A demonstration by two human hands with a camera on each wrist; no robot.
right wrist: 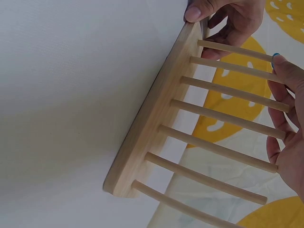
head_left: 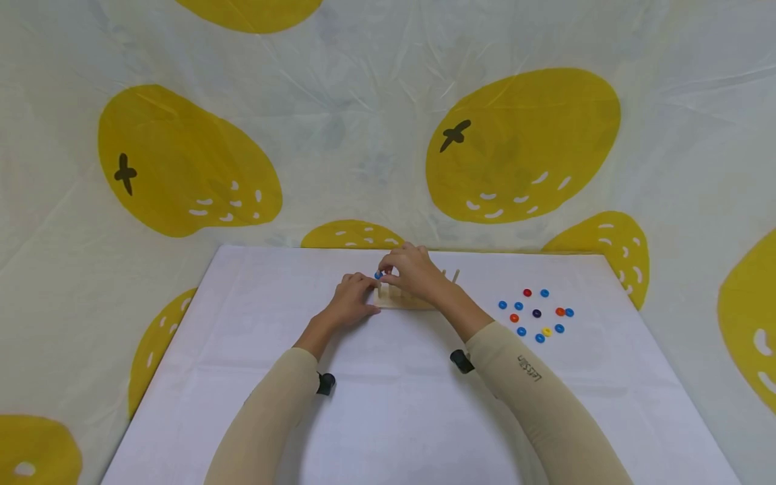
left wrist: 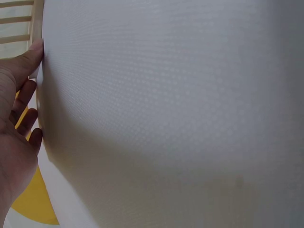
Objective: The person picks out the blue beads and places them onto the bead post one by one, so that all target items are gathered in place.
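A wooden peg stand (right wrist: 156, 114), a long base with a row of several thin upright pegs, stands at the back of the table. My left hand (head_left: 351, 300) grips its left end, the thumb at the front edge and the fingers behind, as the right wrist view shows. My right hand (head_left: 415, 273) pinches a small blue ring (right wrist: 274, 59) at the top of the leftmost peg. In the head view a bit of red (head_left: 389, 271) shows by the right fingers; its shape is unclear. The right hand hides part of the pegs there.
On the white table (head_left: 388, 417), right of the stand, lie several loose small rings: blue (head_left: 544, 293), red (head_left: 527, 293), orange-red (head_left: 514, 318), a dark one (head_left: 537, 313) and a yellow one (head_left: 547, 332). A fruit-patterned cloth (head_left: 364, 135) hangs behind the table.
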